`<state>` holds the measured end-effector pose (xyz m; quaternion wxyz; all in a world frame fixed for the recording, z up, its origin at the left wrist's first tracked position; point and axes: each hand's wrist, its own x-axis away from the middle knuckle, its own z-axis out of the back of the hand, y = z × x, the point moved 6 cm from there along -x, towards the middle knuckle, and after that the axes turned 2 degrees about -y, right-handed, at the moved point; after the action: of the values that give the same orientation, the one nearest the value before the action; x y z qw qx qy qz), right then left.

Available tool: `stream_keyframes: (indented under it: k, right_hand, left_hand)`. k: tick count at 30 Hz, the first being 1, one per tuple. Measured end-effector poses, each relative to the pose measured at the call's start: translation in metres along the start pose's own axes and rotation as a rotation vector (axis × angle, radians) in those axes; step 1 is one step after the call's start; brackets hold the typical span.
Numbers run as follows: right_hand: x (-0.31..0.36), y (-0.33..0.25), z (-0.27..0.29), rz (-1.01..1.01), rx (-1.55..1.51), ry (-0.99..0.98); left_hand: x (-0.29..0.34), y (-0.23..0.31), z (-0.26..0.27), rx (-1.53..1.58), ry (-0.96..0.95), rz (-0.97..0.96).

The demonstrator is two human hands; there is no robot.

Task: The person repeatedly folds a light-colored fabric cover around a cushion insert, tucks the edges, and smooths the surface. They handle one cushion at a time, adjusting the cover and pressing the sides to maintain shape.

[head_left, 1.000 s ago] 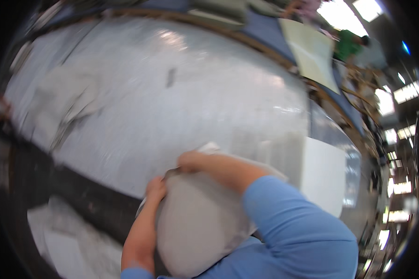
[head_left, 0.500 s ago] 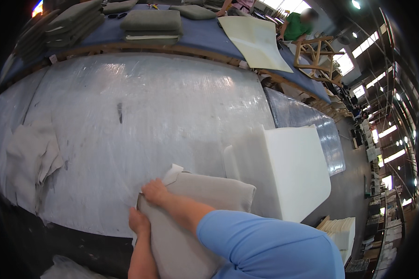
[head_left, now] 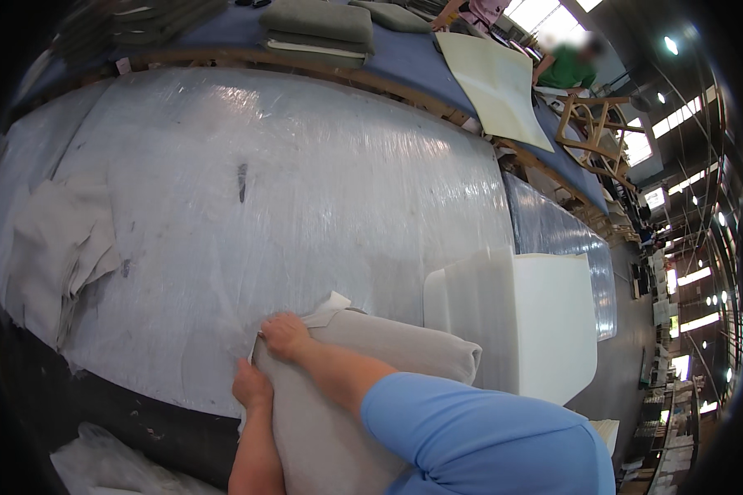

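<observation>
A grey-beige fabric-covered cushion (head_left: 338, 404) lies at the near edge of a table wrapped in clear plastic film (head_left: 322, 198). My right hand (head_left: 285, 334), its arm reaching across the cushion, is closed on the edge of the cushion cover at the far left corner. Just nearer to me, my left hand (head_left: 252, 384) is closed on the same cover's left edge. A pale strip shows along that edge between the two hands. The fingertips of both are partly hidden. A light flap of material (head_left: 332, 304) sticks up at the cushion's far side.
White foam sheets (head_left: 553, 322) stand in a stack right of the cushion. Loose beige fabric pieces (head_left: 66, 239) lie at the left. Behind, a blue-topped table (head_left: 421, 70) bears green-grey cushions (head_left: 318, 29) and a cream foam sheet (head_left: 504, 91). Two people work there near a wooden chair frame (head_left: 598, 132).
The view has shifted, so the background sits farther right and the foam stack lower. Both hands keep their hold on the cover's edge, with little visible movement along it.
</observation>
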<state>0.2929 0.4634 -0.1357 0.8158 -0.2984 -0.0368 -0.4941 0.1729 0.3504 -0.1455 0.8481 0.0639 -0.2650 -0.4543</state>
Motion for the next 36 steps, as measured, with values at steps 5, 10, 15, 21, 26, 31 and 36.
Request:
stream_keyframes:
  k: [5,10,15,21,26,31,36]
  right_hand:
    - [0.007,-0.002,0.001,0.002,0.003,0.028]
    - [0.022,0.002,0.001,0.025,0.073,-0.099]
    - [0.037,0.02,0.043,0.113,0.234,-0.463]
    - [0.029,0.07,0.084,0.017,0.468,-0.461]
    - [0.03,0.082,0.061,0.144,0.473,-0.259]
    - [0.013,0.07,0.061,0.245,0.433,-0.129]
    - [0.002,0.073,0.05,0.226,0.405,-0.239]
  left_hand:
    - [0.005,-0.001,0.0,0.015,0.024,-0.027]
    - [0.022,0.0,0.002,0.055,-0.023,-0.041]
    - [0.043,-0.028,0.034,0.116,-0.245,-0.152]
    - [0.063,-0.097,0.03,0.179,-0.29,0.009]
    - [0.061,-0.096,0.024,0.121,-0.131,0.133]
    - [0.051,-0.096,0.023,0.016,-0.054,0.138]
    - [0.044,-0.095,0.021,-0.047,-0.039,0.081]
